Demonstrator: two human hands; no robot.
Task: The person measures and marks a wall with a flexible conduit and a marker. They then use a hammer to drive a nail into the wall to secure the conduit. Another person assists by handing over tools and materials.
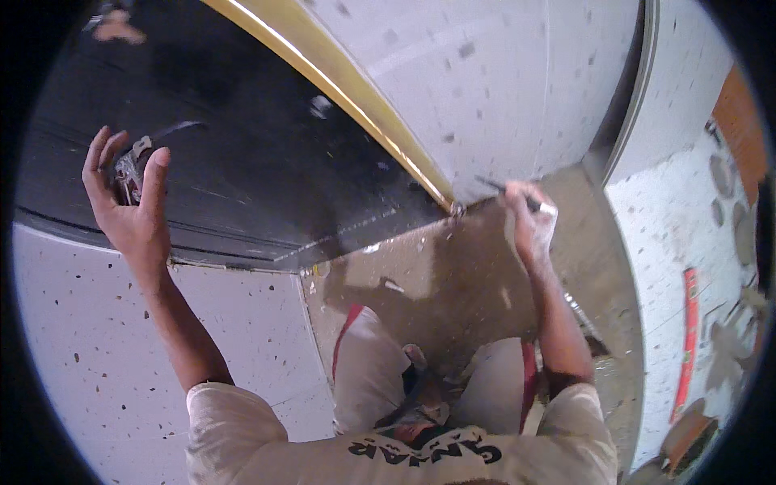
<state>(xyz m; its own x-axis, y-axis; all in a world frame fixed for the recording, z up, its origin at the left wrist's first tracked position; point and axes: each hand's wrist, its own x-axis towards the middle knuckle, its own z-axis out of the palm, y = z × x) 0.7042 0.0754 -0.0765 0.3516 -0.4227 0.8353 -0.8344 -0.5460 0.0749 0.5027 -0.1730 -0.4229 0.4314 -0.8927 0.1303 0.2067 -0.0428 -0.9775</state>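
Note:
My left hand (133, 214) is raised in front of a glossy black panel (242, 153). Its fingers and thumb curl around a small crumpled grey thing (129, 171), whose kind I cannot make out. A thin dark strip (179, 128) shows just beyond it. My right hand (529, 222) is closed on a slim dark tool (491, 184) near the lower end of a gold trim strip (356, 97). The tool points left toward the white speckled wall (477, 89), apart from the trim, and its exact kind is unclear.
Dusty brown floor (436, 267) with small white scraps lies between my knees and the panel. Another white speckled wall (186, 347) stands at the left. A long red bar (687, 339) lies on a white surface at the right, among several round dark objects.

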